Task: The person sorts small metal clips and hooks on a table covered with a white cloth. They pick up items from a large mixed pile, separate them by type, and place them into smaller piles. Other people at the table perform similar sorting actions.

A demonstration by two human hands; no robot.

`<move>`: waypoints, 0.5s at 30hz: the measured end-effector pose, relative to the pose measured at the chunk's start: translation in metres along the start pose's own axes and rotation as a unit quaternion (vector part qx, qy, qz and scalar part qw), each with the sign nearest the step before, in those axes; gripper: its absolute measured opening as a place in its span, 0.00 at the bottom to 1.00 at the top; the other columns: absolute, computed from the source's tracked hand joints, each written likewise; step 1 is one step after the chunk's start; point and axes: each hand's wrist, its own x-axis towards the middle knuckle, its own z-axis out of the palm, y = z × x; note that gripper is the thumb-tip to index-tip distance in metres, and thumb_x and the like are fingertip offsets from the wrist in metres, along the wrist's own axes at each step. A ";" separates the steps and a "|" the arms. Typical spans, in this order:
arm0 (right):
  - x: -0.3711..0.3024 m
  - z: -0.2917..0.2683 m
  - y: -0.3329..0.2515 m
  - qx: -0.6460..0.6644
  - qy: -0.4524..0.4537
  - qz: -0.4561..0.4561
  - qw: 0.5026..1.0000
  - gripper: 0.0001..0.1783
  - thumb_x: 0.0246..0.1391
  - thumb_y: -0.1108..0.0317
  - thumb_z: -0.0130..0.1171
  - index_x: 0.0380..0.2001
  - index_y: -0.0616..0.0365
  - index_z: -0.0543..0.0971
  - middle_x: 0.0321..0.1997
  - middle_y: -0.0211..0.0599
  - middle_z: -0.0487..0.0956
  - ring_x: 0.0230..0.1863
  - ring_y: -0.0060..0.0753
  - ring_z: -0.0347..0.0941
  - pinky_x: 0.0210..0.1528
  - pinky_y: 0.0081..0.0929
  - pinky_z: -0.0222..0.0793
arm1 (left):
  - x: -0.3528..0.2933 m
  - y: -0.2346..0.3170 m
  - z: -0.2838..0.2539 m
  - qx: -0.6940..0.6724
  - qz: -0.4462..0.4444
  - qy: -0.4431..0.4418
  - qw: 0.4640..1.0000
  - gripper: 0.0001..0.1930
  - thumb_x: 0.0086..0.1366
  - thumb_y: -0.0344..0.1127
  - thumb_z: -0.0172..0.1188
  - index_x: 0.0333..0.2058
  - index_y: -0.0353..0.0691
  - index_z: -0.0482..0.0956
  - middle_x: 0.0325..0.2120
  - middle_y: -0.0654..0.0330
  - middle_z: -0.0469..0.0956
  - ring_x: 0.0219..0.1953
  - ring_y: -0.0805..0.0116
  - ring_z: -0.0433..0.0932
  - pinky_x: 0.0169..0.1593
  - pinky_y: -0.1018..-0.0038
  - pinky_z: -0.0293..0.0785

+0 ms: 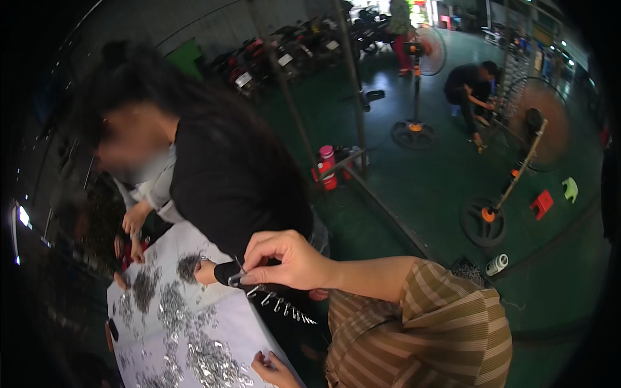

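Observation:
My right hand (284, 260) is closed in a pinch on a small bent metal hook (235, 279), out past the table's edge. Just below it, a slanting row of shiny metal hooks (278, 304) runs down toward my striped shirt; what carries the row is too dark to make out. My left hand (274, 371) is at the near edge of the white-covered table (259, 330), its thumb and fingers apart with nothing visible between them. Beside it lies a pile of small silvery metal pieces (213, 359).
Close on the left, a person in black (226, 149) leans over the table, one hand (206, 272) at a darker heap (187, 266). Another person's hands (136, 223) are at the far side. Behind stand pedestal fans (486, 220), a red stool (542, 204) and a metal frame (388, 210).

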 end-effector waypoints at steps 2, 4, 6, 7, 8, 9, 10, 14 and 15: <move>0.010 -0.031 -0.026 -0.067 0.050 -0.078 0.993 0.06 0.46 0.73 0.69 0.26 0.62 0.82 0.27 0.29 0.75 0.27 0.16 0.69 0.30 0.16 0.65 | 0.002 -0.003 0.015 0.014 0.054 -0.010 0.998 0.15 0.62 0.34 0.60 0.45 0.32 0.73 0.37 0.49 0.74 0.36 0.60 0.73 0.40 0.70 0.72; 0.013 -0.062 -0.057 -0.131 0.087 -0.095 0.983 0.06 0.46 0.71 0.70 0.26 0.62 0.82 0.27 0.28 0.75 0.27 0.16 0.70 0.30 0.17 0.65 | 0.002 -0.003 0.025 0.025 0.139 0.021 0.990 0.11 0.57 0.29 0.60 0.35 0.28 0.73 0.35 0.48 0.71 0.31 0.59 0.70 0.35 0.70 0.70; 0.025 -0.076 -0.090 -0.199 0.083 -0.110 0.970 0.07 0.46 0.71 0.70 0.26 0.63 0.82 0.27 0.28 0.75 0.28 0.16 0.70 0.30 0.17 0.65 | 0.002 -0.002 0.016 0.041 0.150 0.056 0.986 0.11 0.57 0.30 0.60 0.36 0.28 0.73 0.35 0.47 0.71 0.32 0.58 0.70 0.35 0.70 0.70; 0.019 -0.085 -0.095 -0.216 0.072 -0.085 0.970 0.06 0.46 0.73 0.70 0.28 0.62 0.83 0.31 0.30 0.76 0.30 0.18 0.71 0.32 0.17 0.66 | 0.004 0.001 0.018 0.043 0.151 0.049 0.986 0.11 0.57 0.30 0.61 0.36 0.28 0.73 0.35 0.47 0.71 0.32 0.58 0.70 0.35 0.69 0.70; 0.012 -0.091 -0.097 -0.207 0.067 -0.074 0.973 0.06 0.46 0.73 0.70 0.29 0.62 0.83 0.31 0.30 0.76 0.30 0.18 0.71 0.32 0.17 0.66 | 0.006 0.000 0.021 0.045 0.150 0.041 0.987 0.11 0.57 0.30 0.61 0.36 0.28 0.73 0.35 0.47 0.71 0.32 0.57 0.71 0.35 0.69 0.70; 0.010 -0.096 -0.096 -0.194 0.059 -0.058 0.978 0.06 0.47 0.73 0.70 0.29 0.62 0.83 0.31 0.31 0.76 0.30 0.18 0.71 0.32 0.17 0.66 | 0.006 0.001 0.023 0.046 0.148 0.032 0.987 0.11 0.58 0.30 0.61 0.36 0.28 0.73 0.35 0.47 0.72 0.32 0.57 0.71 0.36 0.69 0.70; 0.008 -0.100 -0.096 -0.178 0.049 -0.042 0.982 0.06 0.47 0.73 0.70 0.29 0.62 0.83 0.31 0.31 0.76 0.30 0.18 0.71 0.32 0.16 0.66 | 0.008 0.003 0.025 0.045 0.145 0.025 0.988 0.12 0.58 0.31 0.61 0.36 0.29 0.74 0.35 0.46 0.72 0.32 0.57 0.71 0.36 0.69 0.70; 0.003 -0.095 -0.093 -0.137 0.029 -0.029 0.990 0.06 0.48 0.73 0.69 0.29 0.64 0.82 0.32 0.31 0.76 0.31 0.18 0.72 0.34 0.17 0.69 | 0.012 0.007 0.024 0.050 0.139 0.006 0.989 0.12 0.58 0.32 0.61 0.37 0.29 0.74 0.36 0.46 0.72 0.33 0.55 0.71 0.37 0.67 0.70; 0.003 -0.094 -0.089 -0.137 0.029 -0.042 0.989 0.07 0.48 0.72 0.69 0.29 0.64 0.82 0.32 0.32 0.76 0.30 0.18 0.72 0.33 0.17 0.69 | 0.013 0.008 0.025 0.050 0.137 0.003 0.989 0.13 0.58 0.32 0.61 0.37 0.29 0.74 0.36 0.45 0.72 0.33 0.55 0.71 0.37 0.67 0.70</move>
